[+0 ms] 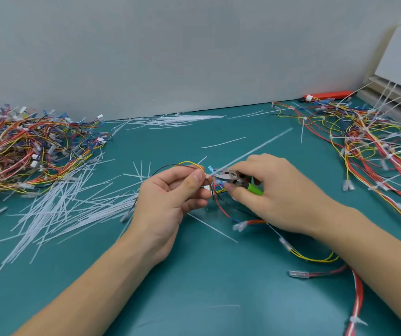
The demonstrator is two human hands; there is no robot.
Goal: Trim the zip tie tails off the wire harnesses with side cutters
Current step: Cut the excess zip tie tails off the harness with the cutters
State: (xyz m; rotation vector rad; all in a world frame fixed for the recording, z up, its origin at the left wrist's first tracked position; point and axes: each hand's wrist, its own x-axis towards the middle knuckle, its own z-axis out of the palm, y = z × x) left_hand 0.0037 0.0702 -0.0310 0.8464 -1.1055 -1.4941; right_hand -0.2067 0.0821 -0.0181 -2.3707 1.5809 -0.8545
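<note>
My left hand [170, 195] pinches a wire harness [221, 202] of red, yellow, black and blue wires just above the green mat. A long white zip tie tail [255, 149] sticks out from it, up and to the right. My right hand [272, 190] grips side cutters [237, 179] with green handles. Their jaws sit at the base of the tail, right beside my left thumb. The harness trails off to the lower right under my right forearm.
A tangled heap of harnesses [24, 151] lies at the left, another with long uncut tails [374, 146] at the right. Cut white tails [68, 204] litter the mat left of my hands and near the wall [170, 120]. A red tool [325, 95] lies at the back right.
</note>
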